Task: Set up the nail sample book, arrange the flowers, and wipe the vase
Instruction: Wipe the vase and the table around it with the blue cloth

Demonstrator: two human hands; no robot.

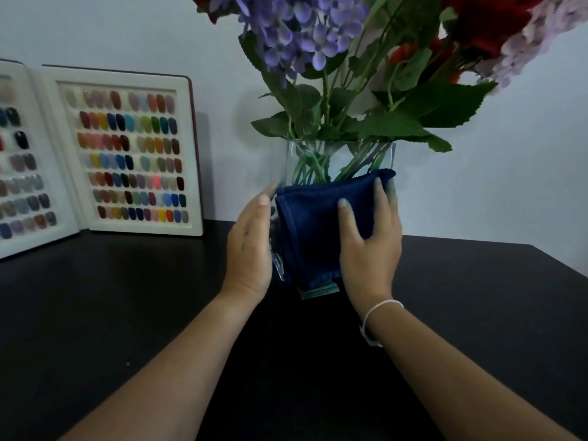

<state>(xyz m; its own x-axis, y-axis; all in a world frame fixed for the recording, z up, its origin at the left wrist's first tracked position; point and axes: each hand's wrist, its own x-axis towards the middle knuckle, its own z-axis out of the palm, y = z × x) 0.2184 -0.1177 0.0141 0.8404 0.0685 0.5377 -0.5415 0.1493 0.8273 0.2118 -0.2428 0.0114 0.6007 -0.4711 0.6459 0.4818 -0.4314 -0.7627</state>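
Observation:
A square clear glass vase (337, 154) stands on the black table (111, 313), filled with purple, red and pale lilac flowers (302, 30) on green stems. A folded dark blue cloth (315, 224) lies flat against the vase's front face. My right hand (370, 246) presses the cloth to the glass with spread fingers. My left hand (251, 246) rests flat against the vase's left side, fingers straight. The nail sample book (127, 151) stands open and upright at the back left, showing rows of coloured nail tips.
A pale wall (525, 170) rises right behind the table. The table's right edge (566, 265) runs diagonally at the far right. A white band circles my right wrist (378, 316).

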